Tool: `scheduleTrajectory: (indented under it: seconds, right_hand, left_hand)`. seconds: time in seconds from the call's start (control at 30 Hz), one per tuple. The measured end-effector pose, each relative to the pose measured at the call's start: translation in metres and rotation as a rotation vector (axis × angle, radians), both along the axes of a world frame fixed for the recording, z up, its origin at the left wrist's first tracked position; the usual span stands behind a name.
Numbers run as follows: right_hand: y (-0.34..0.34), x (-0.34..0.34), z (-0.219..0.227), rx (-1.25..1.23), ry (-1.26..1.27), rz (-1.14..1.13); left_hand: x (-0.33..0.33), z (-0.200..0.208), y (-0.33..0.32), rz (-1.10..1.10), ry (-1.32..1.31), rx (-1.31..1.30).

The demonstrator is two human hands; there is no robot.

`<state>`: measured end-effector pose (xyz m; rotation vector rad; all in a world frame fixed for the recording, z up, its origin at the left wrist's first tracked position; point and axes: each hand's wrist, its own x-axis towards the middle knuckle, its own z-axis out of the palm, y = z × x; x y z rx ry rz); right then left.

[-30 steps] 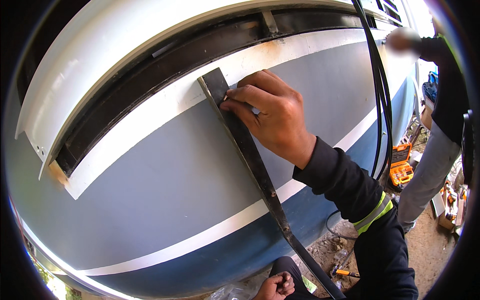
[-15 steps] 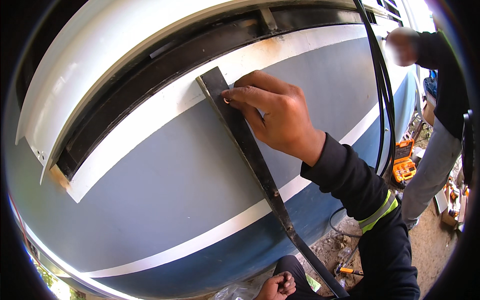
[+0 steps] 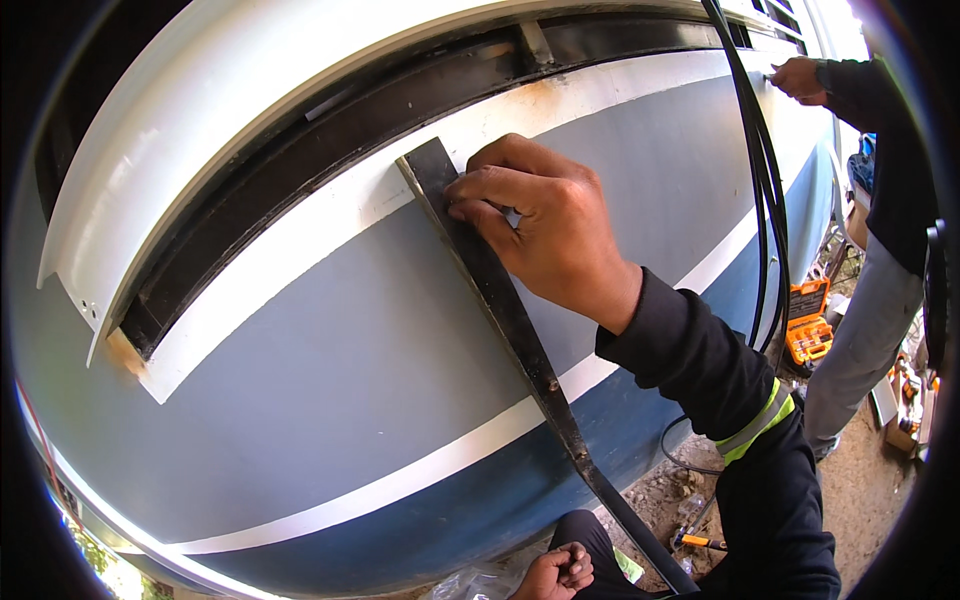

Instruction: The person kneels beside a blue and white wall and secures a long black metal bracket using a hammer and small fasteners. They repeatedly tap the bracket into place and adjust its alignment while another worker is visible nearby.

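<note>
A long flat black metal bar (image 3: pixel 490 285) slants up against the grey, white and blue panel (image 3: pixel 330 340). My right hand (image 3: pixel 560 215) is at its upper end, thumb and fingertips pinched together right against the bar's face. Whatever sits between those fingertips is too small and covered to name. Low in the view, my left hand (image 3: pixel 562 573) rests by my knee with its fingers curled closed. Its palm is hidden, so I cannot make out whether anything is inside. Above the bar's end runs a dark recessed channel (image 3: pixel 340 155) under a curved white cover (image 3: pixel 190 130).
Several black cables (image 3: pixel 765 190) hang down right of my arm. A co-worker (image 3: pixel 895 170) stands at the right, one hand against the panel. An orange tool case (image 3: pixel 808 325) lies open on the dirt. An orange-handled hammer (image 3: pixel 700 542) and clear plastic (image 3: pixel 470 582) lie near my leg.
My right fingertips have shifted slightly on the bar; a small ring-like metal bit that showed between them is now covered. My left hand stays put.
</note>
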<state>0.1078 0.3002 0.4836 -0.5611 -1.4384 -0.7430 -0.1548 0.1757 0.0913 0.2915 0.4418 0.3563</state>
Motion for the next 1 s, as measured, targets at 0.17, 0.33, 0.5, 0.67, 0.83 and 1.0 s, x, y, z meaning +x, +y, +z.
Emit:
scheduleTrajectory:
  seconds: [0.17, 0.33, 0.5, 0.67, 0.83, 1.0]
  right_hand:
    - [0.002, 0.005, -0.002, 0.017, -0.035, 0.025]
    - [0.001, 0.007, 0.002, 0.027, -0.068, -0.011]
    - [0.001, -0.002, 0.0, 0.008, 0.012, -0.071]
    - [0.003, -0.006, -0.002, -0.044, 0.062, -0.046]
    - [0.007, -0.001, -0.004, 0.038, -0.012, -0.025]
    - [0.007, 0.003, -0.006, 0.092, -0.047, -0.009]
  left_hand:
    - [-0.002, -0.002, 0.001, 0.007, 0.002, -0.003]
    - [-0.002, -0.003, 0.001, -0.003, -0.009, -0.006]
    - [-0.001, -0.003, 0.001, -0.011, -0.004, 0.006]
    - [-0.003, -0.005, 0.0, -0.006, -0.012, 0.0]
    - [-0.005, -0.009, 0.0, -0.011, -0.026, 0.006]
    - [-0.006, -0.008, -0.001, -0.007, 0.02, 0.001]
